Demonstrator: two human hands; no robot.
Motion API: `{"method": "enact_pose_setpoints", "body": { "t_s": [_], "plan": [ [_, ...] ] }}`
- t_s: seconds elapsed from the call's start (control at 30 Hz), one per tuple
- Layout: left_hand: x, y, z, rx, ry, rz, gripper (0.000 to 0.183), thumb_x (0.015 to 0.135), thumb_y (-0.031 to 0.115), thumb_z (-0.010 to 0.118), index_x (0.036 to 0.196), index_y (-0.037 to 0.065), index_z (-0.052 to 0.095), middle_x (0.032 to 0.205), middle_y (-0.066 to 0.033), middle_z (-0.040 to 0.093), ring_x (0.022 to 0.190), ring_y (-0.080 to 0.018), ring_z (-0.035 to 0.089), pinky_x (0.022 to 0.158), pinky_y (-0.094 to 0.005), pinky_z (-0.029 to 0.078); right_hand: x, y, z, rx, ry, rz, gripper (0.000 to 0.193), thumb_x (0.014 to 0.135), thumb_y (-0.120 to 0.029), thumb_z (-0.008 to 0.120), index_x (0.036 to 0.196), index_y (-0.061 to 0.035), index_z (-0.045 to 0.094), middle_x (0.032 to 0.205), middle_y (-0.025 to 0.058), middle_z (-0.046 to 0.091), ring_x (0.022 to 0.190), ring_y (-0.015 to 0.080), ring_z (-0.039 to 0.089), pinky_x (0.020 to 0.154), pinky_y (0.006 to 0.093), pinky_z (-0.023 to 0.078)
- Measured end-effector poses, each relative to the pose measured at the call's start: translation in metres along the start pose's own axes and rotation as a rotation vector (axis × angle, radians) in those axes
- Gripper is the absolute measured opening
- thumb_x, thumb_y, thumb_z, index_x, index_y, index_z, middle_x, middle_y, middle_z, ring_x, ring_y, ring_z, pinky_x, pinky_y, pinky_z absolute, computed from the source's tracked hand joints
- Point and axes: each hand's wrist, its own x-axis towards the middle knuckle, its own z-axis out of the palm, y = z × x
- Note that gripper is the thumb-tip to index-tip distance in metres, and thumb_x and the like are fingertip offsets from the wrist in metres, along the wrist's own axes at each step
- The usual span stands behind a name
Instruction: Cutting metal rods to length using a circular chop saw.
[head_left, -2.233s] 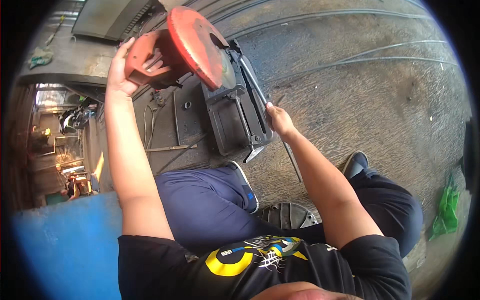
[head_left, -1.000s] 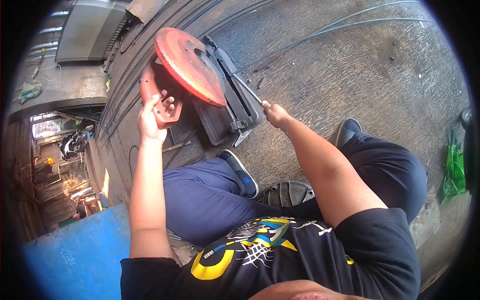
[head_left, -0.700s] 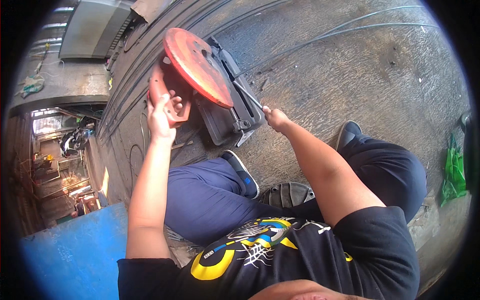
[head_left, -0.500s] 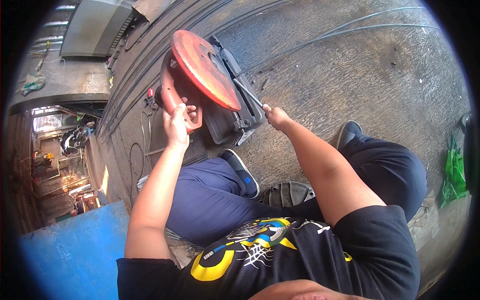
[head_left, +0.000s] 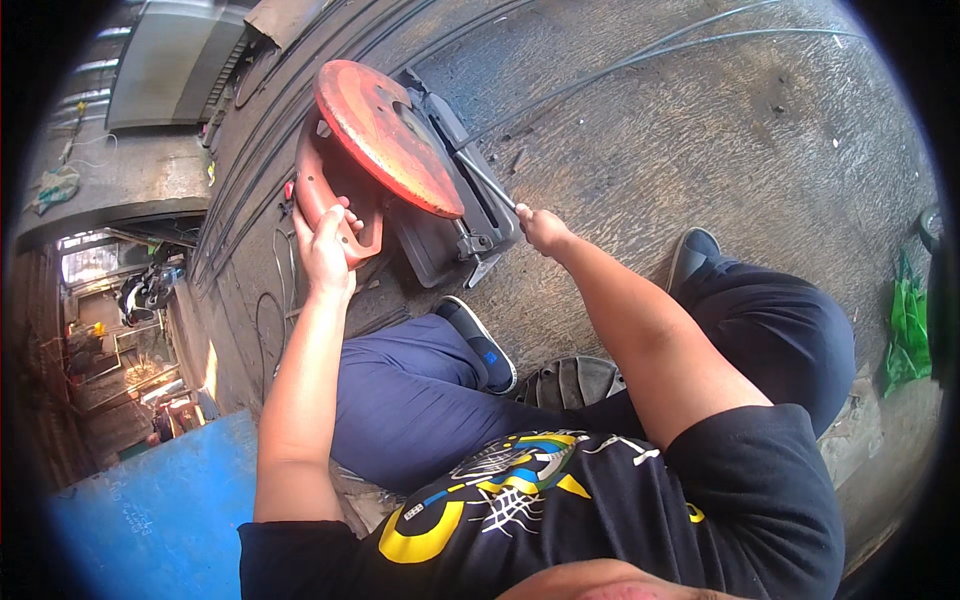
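A chop saw with a red, worn round guard stands on the floor in front of me, its dark base underneath. My left hand is wrapped around the saw's red loop handle. On the other side, my right hand grips the near end of a thin grey metal rod. The rod's far end reaches the saw's base, beside the guard. The guard hides the cutting disc and part of the base from me.
Long thin metal bars run across the floor beyond the saw. My shoes rest on either side of a ribbed dark metal piece. A blue panel lies at lower left, and a green plastic bag at far right.
The whole view has shifted slightly, so the saw and floor appear further left. Both hands keep the same grips, with the saw and rod in much the same position.
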Motion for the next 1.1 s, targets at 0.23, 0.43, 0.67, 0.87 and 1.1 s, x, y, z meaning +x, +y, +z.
{"method": "enact_pose_setpoints", "body": {
  "t_s": [0.23,0.43,0.67,0.87,1.1],
  "plan": [
    [-0.005,0.004,0.003,-0.090,-0.036,-0.057,0.063,0.087,0.006,0.053,0.142,0.011,0.023,0.110,-0.0118,0.054,0.085,-0.0183,0.059,0.073,-0.0356,0.054,-0.010,-0.015,0.000,-0.034,-0.091,0.036,0.059,0.097,-0.054,0.037,0.080,-0.0019,0.057,0.071,0.0120,0.053,0.063,0.0250,0.051,0.059,0.0408,0.040],
    [-0.009,0.010,0.008,-0.080,-0.008,-0.094,0.057,0.088,0.009,0.052,0.140,0.012,0.030,0.113,-0.0112,0.053,0.088,-0.0181,0.058,0.072,-0.0354,0.054,-0.008,-0.014,0.006,-0.058,-0.115,0.049,0.060,0.098,-0.054,0.036,0.081,-0.0004,0.058,0.071,0.0150,0.055,0.065,0.0292,0.053,0.061,0.0423,0.042],
    [-0.012,0.014,0.011,-0.044,-0.010,-0.111,0.054,0.088,0.010,0.050,0.139,0.011,0.032,0.113,-0.0100,0.052,0.085,-0.0174,0.057,0.065,-0.0329,0.052,-0.002,-0.010,0.019,-0.130,-0.051,-0.133,0.064,0.099,-0.051,0.032,0.078,0.0027,0.059,0.068,0.0203,0.058,0.068,0.0354,0.060,0.067,0.0470,0.046],
    [-0.009,0.011,0.008,-0.064,-0.035,-0.101,0.053,0.088,0.010,0.050,0.138,0.010,0.034,0.111,-0.0101,0.052,0.080,-0.0170,0.056,0.056,-0.0281,0.050,0.001,-0.009,0.018,-0.219,-0.068,-0.242,0.064,0.101,-0.047,0.028,0.088,0.0054,0.062,0.086,0.0305,0.062,0.092,0.0486,0.057,0.081,0.0511,0.044],
    [-0.007,0.011,0.010,-0.098,-0.068,-0.099,0.052,0.087,0.007,0.050,0.136,0.009,0.033,0.110,-0.0107,0.051,0.074,-0.0172,0.057,0.052,-0.0270,0.049,0.000,-0.005,0.017,-0.191,-0.018,-0.252,0.063,0.101,-0.047,0.027,0.091,0.0044,0.062,0.088,0.0291,0.063,0.093,0.0476,0.058,0.083,0.0504,0.045]
  ]
}}
